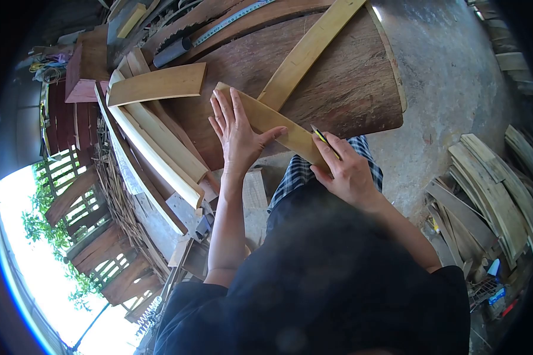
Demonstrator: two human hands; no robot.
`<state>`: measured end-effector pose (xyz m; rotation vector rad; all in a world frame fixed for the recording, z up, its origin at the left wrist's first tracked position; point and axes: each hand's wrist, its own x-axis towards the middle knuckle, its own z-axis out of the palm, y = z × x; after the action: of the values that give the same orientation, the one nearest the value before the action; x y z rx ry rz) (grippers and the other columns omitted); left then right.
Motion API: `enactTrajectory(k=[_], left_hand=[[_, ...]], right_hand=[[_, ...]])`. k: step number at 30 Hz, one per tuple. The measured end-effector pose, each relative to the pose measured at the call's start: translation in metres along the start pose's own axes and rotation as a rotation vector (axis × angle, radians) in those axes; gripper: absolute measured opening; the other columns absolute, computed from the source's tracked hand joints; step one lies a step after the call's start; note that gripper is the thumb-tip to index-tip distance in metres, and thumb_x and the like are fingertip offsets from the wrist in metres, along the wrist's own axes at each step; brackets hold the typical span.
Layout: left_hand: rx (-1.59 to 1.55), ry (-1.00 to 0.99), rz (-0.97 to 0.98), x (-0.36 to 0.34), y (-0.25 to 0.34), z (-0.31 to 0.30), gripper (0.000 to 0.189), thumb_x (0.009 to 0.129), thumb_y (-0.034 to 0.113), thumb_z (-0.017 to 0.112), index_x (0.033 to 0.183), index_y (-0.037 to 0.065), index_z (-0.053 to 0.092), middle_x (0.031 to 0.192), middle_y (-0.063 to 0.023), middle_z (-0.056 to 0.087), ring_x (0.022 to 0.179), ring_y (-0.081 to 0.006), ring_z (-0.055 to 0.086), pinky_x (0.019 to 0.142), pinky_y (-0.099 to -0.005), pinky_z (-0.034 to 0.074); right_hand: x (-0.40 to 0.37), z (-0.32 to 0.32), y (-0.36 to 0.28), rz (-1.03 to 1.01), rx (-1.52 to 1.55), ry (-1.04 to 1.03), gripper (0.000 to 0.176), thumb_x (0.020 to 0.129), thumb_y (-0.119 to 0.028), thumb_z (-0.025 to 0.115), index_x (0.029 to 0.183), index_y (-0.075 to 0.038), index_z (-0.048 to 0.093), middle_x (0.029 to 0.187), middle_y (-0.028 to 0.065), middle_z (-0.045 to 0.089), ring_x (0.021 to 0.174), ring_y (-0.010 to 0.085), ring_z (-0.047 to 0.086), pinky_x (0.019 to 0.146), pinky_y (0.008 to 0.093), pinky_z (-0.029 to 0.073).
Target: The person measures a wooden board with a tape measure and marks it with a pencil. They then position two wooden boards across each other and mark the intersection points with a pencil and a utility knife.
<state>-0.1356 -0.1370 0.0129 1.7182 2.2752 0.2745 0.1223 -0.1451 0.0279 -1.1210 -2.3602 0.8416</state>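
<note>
My left hand point(238, 131) lies with its fingers spread over a flat wooden strip point(297, 139), near the strip's far end. At the near end, my right hand point(350, 171) grips a yellow-and-black pencil point(324, 141), its tip pointing up and forward above the strip's edge. Part of the strip is hidden under both hands. Another wooden plank point(314, 48) slants away from the strip, meeting it near its middle. Both pieces rest over a broad brown wooden panel point(355, 89).
A short wooden board point(157, 84) lies left of my left hand, above long pale mouldings point(154, 151). Beyond it is an extended measuring tape point(234, 21). Curved wooden slats point(491, 189) are stacked on the concrete floor point(450, 65) to the right.
</note>
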Motion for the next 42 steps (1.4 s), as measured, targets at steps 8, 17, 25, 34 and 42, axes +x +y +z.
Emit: enactTrajectory(k=[8, 17, 25, 34, 42], left_hand=[[0.003, -0.001, 0.010, 0.000, 0.001, -0.003, 0.147, 0.057, 0.074, 0.086, 0.164, 0.003, 0.014, 0.170, -0.0295, 0.003, 0.159, -0.0440, -0.001, 0.123, -0.0653, 0.008], [-0.008, 0.029, 0.004, -0.002, 0.000, 0.001, 0.147, 0.057, 0.074, 0.086, 0.164, 0.002, 0.015, 0.170, -0.0287, 0.003, 0.159, -0.0436, -0.001, 0.122, -0.0663, 0.009], [-0.019, 0.019, 0.010, 0.000, -0.004, 0.002, 0.146, 0.058, 0.074, 0.086, 0.164, 0.001, 0.015, 0.170, -0.0282, 0.004, 0.159, -0.0431, -0.001, 0.121, -0.0674, 0.011], [-0.011, 0.025, 0.003, -0.001, 0.001, 0.000, 0.147, 0.058, 0.075, 0.086, 0.163, 0.000, 0.016, 0.170, -0.0288, 0.005, 0.159, -0.0439, 0.000, 0.121, -0.0676, 0.013], [-0.021, 0.023, -0.004, -0.001, 0.003, -0.002, 0.148, 0.057, 0.073, 0.087, 0.163, 0.000, 0.015, 0.170, -0.0279, 0.005, 0.159, -0.0427, 0.000, 0.121, -0.0665, 0.013]], right_hand=[[-0.002, 0.004, -0.004, -0.014, -0.032, 0.052, 0.061, 0.082, -0.016, 0.079, 0.137, 0.002, 0.058, 0.128, 0.0194, 0.060, 0.109, 0.0333, 0.066, 0.089, 0.0392, 0.058], [-0.003, 0.007, 0.003, -0.047, -0.017, 0.075, 0.062, 0.082, -0.016, 0.080, 0.137, 0.002, 0.058, 0.128, 0.0181, 0.061, 0.109, 0.0324, 0.066, 0.090, 0.0391, 0.057], [-0.002, 0.003, -0.004, -0.015, -0.018, 0.063, 0.067, 0.080, -0.015, 0.082, 0.140, -0.001, 0.057, 0.126, 0.0200, 0.062, 0.109, 0.0349, 0.067, 0.092, 0.0409, 0.057], [-0.002, 0.006, 0.001, -0.023, -0.008, 0.070, 0.065, 0.081, -0.016, 0.082, 0.139, 0.000, 0.057, 0.127, 0.0184, 0.062, 0.108, 0.0333, 0.067, 0.090, 0.0400, 0.058], [0.008, -0.017, -0.008, -0.101, -0.078, 0.108, 0.075, 0.083, -0.015, 0.080, 0.149, 0.000, 0.048, 0.139, 0.0195, 0.053, 0.124, 0.0346, 0.059, 0.099, 0.0404, 0.054]])
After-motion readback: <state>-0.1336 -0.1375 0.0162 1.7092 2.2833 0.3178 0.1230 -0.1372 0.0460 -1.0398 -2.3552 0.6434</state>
